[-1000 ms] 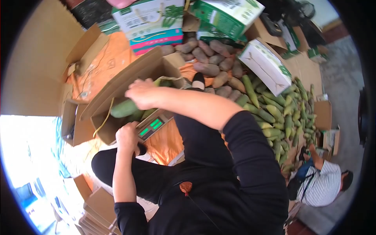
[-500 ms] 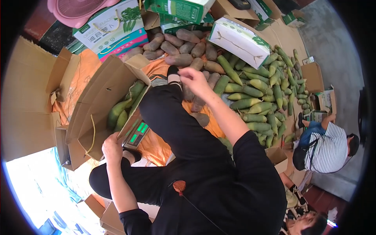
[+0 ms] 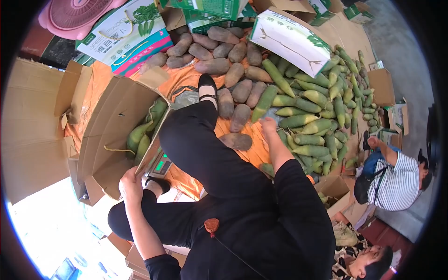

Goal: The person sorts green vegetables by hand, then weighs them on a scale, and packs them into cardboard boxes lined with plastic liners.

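Orange sheet (image 3: pixel 186 84) on the floor, loaded with green stalks (image 3: pixel 317 116) and brown tubers (image 3: pixel 233 79). Brown carton (image 3: pixel 112 135) on the scale (image 3: pixel 161 164), already holding several green stalks. Right hand (image 3: pixel 268 126), a moment ago raised empty over the knee, now lowered onto the heap: fingers closing around a green stalk (image 3: pixel 265 103) just beyond the fingertips. Left hand (image 3: pixel 130 183) clenched on the carton's near flap.
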The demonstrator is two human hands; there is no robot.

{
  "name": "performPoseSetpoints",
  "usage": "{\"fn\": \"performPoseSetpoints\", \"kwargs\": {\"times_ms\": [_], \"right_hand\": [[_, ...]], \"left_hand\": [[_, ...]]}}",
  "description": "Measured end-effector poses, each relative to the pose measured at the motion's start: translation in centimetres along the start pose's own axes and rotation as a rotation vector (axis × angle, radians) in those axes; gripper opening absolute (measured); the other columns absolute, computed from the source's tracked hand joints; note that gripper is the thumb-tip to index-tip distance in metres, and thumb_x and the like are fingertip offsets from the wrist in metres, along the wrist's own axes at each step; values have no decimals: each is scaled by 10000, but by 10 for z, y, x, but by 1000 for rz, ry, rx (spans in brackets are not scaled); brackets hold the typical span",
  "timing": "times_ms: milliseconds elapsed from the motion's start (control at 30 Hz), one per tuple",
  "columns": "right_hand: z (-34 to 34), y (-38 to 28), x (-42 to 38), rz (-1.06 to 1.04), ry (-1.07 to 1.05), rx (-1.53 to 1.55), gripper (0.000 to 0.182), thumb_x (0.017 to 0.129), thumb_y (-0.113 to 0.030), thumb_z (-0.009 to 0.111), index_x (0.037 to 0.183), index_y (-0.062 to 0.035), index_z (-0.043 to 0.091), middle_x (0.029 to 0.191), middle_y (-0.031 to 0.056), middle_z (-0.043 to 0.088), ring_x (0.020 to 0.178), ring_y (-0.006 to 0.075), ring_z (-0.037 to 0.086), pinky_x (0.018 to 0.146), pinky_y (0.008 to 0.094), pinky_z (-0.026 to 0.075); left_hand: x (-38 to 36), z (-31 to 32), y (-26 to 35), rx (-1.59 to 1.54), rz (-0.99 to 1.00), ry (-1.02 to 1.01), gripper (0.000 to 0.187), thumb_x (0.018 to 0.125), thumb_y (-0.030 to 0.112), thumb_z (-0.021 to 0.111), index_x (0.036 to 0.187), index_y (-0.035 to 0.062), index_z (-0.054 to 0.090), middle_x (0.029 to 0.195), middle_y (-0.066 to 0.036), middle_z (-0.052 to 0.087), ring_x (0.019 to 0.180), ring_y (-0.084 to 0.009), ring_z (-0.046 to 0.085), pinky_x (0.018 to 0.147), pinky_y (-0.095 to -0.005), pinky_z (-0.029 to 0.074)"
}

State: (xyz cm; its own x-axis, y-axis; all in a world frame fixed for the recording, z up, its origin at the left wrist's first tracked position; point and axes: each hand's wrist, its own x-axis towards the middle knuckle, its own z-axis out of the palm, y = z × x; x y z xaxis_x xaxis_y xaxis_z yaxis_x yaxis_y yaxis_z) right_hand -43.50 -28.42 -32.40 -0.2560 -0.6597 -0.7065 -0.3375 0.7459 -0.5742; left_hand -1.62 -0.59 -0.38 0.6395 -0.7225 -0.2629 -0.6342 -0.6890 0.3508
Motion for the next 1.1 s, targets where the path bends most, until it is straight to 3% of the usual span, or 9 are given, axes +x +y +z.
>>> {"fn": "performPoseSetpoints", "kwargs": {"times_ms": [167,333,500,633,700,733,833,1000,1100], "right_hand": [[8,3,68,-87,192,0,738,734,-284,771,1342,-111,392,1258,129,498,1020,280,515,697,455,444],[11,-57,40,-176,-1,192,741,718,-273,794,1325,-113,401,1231,106,527,1016,297,536,691,504,439],[19,-55,85,44,177,162,712,694,-238,827,1274,-101,437,1170,82,573,973,313,579,715,537,451],[19,-77,54,113,161,141,679,694,-164,823,1254,-83,447,1174,101,571,978,311,585,743,532,465],[20,-63,63,-138,161,73,644,692,-88,810,1226,-32,455,1171,131,567,980,288,583,777,470,484],[18,-77,37,-297,58,45,648,683,-32,795,1224,13,440,1163,147,565,992,260,577,823,393,484],[20,-112,-11,-508,-82,-32,668,687,-23,780,1249,37,425,1154,136,567,1002,237,572,856,332,470],[27,-212,-112,-869,-338,-103,675,699,-6,737,1291,10,415,1176,113,554,1053,202,543,906,315,439],[35,-279,-214,-1030,-461,-105,683,696,-3,730,1303,7,417,1180,113,554,1078,191,540,931,314,431]], "left_hand": [[-1,-2,-3,16,55,16,173,802,96,614,956,100,691,864,-143,658,821,-336,636,720,-397,500],[1,-5,1,19,23,25,171,803,78,596,942,94,693,858,-122,657,817,-318,636,725,-381,508],[1,-5,-3,50,25,41,201,778,62,586,951,81,688,855,-114,653,813,-310,636,723,-387,513],[2,-5,-4,73,80,57,262,731,14,573,958,88,680,828,-108,646,802,-301,638,715,-387,516],[1,-9,0,51,50,-1,250,762,28,586,990,75,677,844,-126,643,813,-323,629,730,-397,504],[1,-9,-1,55,45,-9,231,767,40,592,979,78,676,841,-125,641,812,-322,629,721,-400,504],[1,-7,-4,63,58,8,221,768,55,604,975,82,674,842,-124,642,813,-324,629,718,-406,503],[-2,-3,-10,94,42,-11,209,777,86,606,975,96,674,853,-124,646,828,-330,630,726,-417,504],[-2,-2,-9,118,39,-10,198,787,103,598,969,105,675,855,-125,647,836,-331,632,731,-419,506]]}}
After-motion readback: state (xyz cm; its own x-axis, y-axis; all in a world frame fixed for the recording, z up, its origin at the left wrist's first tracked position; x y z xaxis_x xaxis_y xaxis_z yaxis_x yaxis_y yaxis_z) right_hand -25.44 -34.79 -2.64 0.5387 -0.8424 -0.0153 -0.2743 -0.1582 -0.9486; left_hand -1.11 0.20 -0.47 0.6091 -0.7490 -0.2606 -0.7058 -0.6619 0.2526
